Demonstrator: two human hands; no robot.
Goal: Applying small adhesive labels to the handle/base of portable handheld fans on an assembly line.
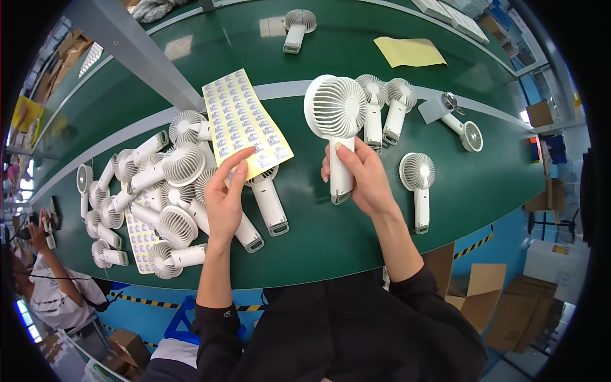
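In my right hand (361, 173) is a white handheld fan (338, 107), gripped by its handle with the round grille upward. My left hand (224, 202) is at the lower edge of a yellow sheet of stickers (245, 118), thumb and forefinger curled over it; whether a loose sticker sits between the fingertips is too small to tell. Just right of that hand, partly beneath the sheet, lies another handheld fan (271, 207). A heap of white handheld fans (181, 163) spreads to the left, with a second sticker sheet (141, 239) partly under it.
Two fans (384, 105) lie beyond my right hand, and another fan (418, 188) is to its right. Farther right, a fan (470, 135) lies near a small metallic piece (445, 105). A yellow paper (410, 52) lies at the back. A metal post (137, 54) rises at left.
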